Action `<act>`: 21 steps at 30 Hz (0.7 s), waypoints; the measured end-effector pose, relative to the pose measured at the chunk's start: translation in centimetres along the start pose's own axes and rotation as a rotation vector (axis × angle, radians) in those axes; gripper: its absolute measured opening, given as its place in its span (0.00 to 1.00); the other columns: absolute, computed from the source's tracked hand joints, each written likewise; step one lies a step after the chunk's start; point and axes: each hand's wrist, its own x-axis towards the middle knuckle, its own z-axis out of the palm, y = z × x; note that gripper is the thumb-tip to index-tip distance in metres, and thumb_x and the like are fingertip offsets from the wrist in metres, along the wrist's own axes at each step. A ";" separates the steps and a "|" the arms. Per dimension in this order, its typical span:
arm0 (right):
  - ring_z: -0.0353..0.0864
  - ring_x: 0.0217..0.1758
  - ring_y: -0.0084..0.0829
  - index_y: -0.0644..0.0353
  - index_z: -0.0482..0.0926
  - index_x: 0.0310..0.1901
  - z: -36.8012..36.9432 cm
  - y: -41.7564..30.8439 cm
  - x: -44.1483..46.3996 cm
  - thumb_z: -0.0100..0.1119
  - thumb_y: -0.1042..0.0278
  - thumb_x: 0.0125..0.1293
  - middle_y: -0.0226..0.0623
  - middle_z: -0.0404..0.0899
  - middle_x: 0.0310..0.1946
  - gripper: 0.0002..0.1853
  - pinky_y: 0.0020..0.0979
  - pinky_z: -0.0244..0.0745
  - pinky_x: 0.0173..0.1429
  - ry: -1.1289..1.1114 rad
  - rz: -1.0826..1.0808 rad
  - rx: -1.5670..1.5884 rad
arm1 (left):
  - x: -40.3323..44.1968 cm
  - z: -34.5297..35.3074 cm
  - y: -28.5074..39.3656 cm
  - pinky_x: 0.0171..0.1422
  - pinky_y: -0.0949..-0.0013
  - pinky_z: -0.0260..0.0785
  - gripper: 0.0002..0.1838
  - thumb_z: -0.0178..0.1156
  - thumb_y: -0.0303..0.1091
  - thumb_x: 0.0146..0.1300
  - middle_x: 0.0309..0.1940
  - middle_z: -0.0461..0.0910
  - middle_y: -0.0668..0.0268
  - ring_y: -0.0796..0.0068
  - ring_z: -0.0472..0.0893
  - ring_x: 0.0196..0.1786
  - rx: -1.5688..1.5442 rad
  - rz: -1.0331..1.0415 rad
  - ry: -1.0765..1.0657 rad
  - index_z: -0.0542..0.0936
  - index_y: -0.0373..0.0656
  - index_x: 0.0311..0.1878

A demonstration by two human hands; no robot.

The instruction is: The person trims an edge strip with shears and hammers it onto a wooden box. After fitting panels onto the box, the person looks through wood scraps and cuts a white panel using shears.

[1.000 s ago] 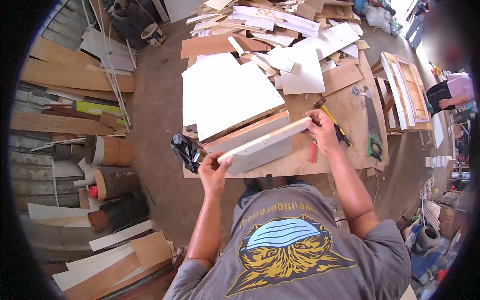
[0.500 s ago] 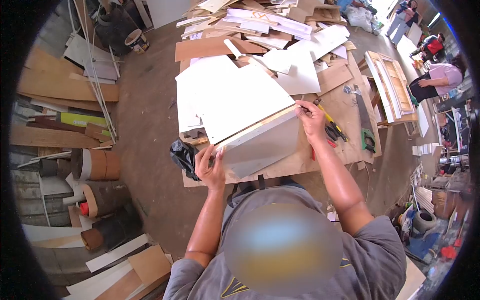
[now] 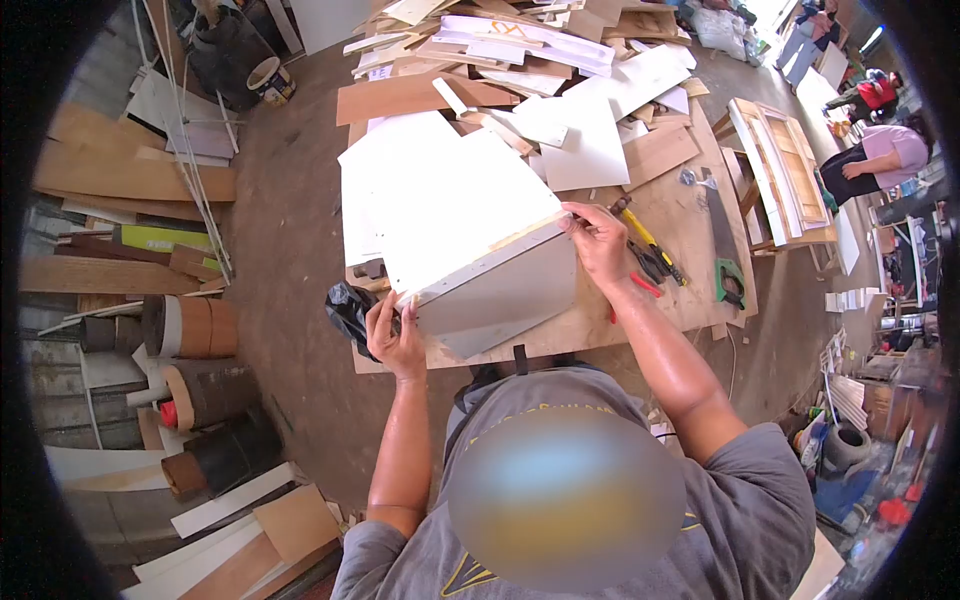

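A pale grey board (image 3: 500,300) with a thin wood strip along its upper edge slopes across the near side of the table. My left hand (image 3: 397,335) is closed on the strip's left end, and my right hand (image 3: 595,242) pinches its right end. The strip lies along the near edge of a large white panel (image 3: 470,200), with no visible gap between them. Right of my right hand lie a yellow-handled hammer (image 3: 652,240) and red-handled pliers (image 3: 645,282). A black plastic bag (image 3: 350,315) sits left of my left hand.
Wood offcuts (image 3: 520,45) are piled at the table's far side. A green-handled saw (image 3: 728,280) lies near its right edge. A wooden frame (image 3: 785,170) stands further right, beside a person in pink (image 3: 895,150). Rolls of sheet material (image 3: 190,325) and planks line the left wall.
Both hands have moved the board up and left against the white panel, closing the gap between them. The board's grey face now shows more widely.
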 end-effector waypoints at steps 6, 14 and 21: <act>0.81 0.36 0.21 0.62 0.89 0.54 0.5 -0.5 1.5 0.75 0.63 0.69 0.33 0.87 0.38 0.16 0.27 0.77 0.43 -0.062 0.079 0.030 | 0.4 0.5 1.8 0.52 0.70 0.77 0.17 0.66 0.29 0.76 0.50 0.84 0.60 0.72 0.82 0.47 0.050 -0.056 0.004 0.85 0.34 0.64; 0.81 0.44 0.21 0.60 0.86 0.61 0.7 1.3 1.6 0.70 0.61 0.75 0.32 0.87 0.48 0.18 0.26 0.77 0.50 -0.146 0.062 0.098 | -0.2 0.8 0.2 0.65 0.69 0.73 0.18 0.60 0.31 0.81 0.59 0.82 0.58 0.70 0.81 0.60 -0.070 -0.088 0.002 0.82 0.32 0.67; 0.81 0.64 0.28 0.52 0.75 0.75 1.5 2.8 1.3 0.54 0.52 0.85 0.36 0.83 0.65 0.24 0.31 0.72 0.70 -0.269 0.072 0.124 | -1.5 2.5 0.2 0.72 0.67 0.69 0.23 0.52 0.37 0.86 0.67 0.80 0.58 0.70 0.78 0.66 -0.273 -0.291 0.028 0.74 0.31 0.74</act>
